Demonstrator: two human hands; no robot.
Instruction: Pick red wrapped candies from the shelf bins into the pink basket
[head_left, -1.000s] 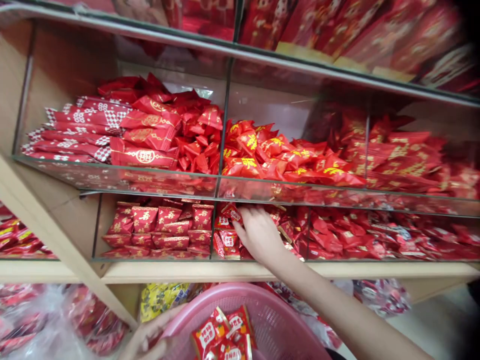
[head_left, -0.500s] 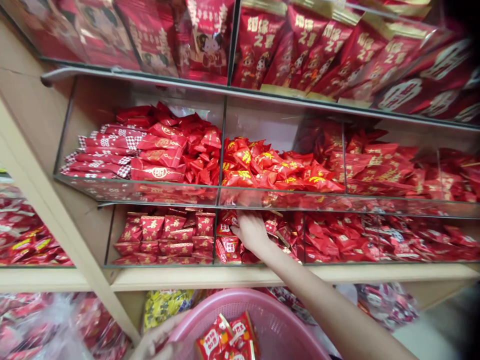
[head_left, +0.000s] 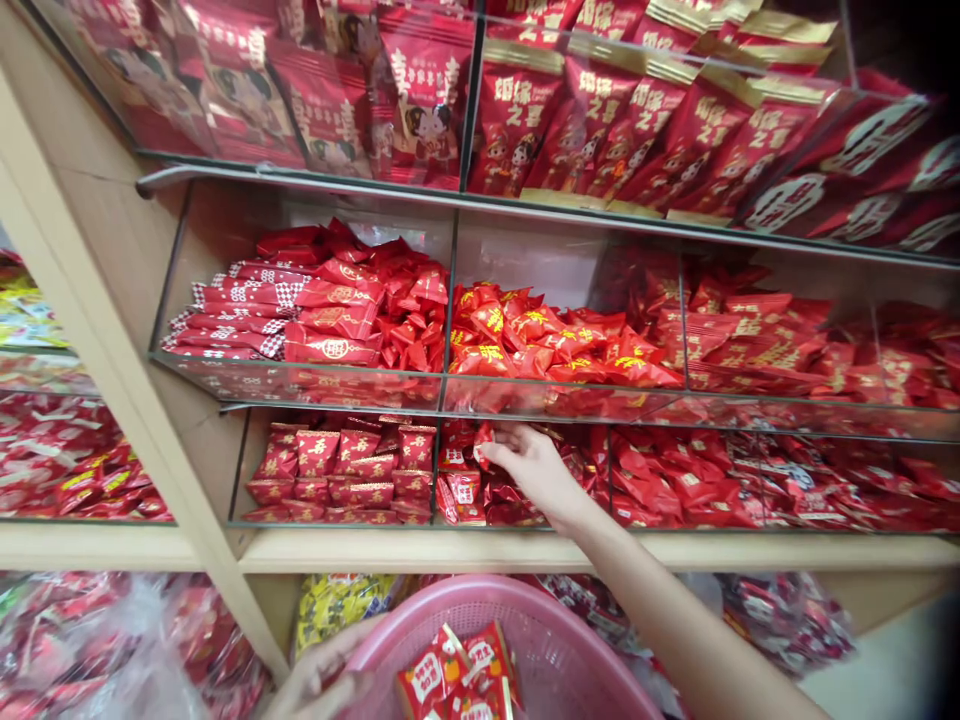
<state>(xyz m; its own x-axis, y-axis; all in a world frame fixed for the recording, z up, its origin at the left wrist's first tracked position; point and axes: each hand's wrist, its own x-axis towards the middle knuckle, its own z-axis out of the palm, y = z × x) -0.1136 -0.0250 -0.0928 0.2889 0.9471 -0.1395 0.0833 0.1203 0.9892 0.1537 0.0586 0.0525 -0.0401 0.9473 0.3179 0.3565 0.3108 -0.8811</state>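
Note:
My right hand point(head_left: 536, 468) reaches into a lower shelf bin and pinches a small red candy packet point(head_left: 484, 446) between thumb and fingers. More red and white packets point(head_left: 463, 492) lie just below it in the same bin. At the bottom, my left hand point(head_left: 324, 672) grips the left rim of a pink plastic basket point(head_left: 592, 650), with the fingers partly tucked around the edge. Inside the basket lie several red packets point(head_left: 457, 672) with white lettering and orange pictures.
Clear dividers split the shelf into bins of red-wrapped sweets point(head_left: 337, 300). A glass front edge point(head_left: 555, 400) runs just above my right hand. Larger red bags point(head_left: 517, 120) fill the top row. Below the wooden ledge point(head_left: 337, 550) are yellow packets point(head_left: 341, 605) and plastic-bagged sweets point(head_left: 112, 650).
My right hand has drawn back a little from deep in the bin, and a red candy packet now shows at its fingertips. The left hand still holds the basket. The view has shifted slightly.

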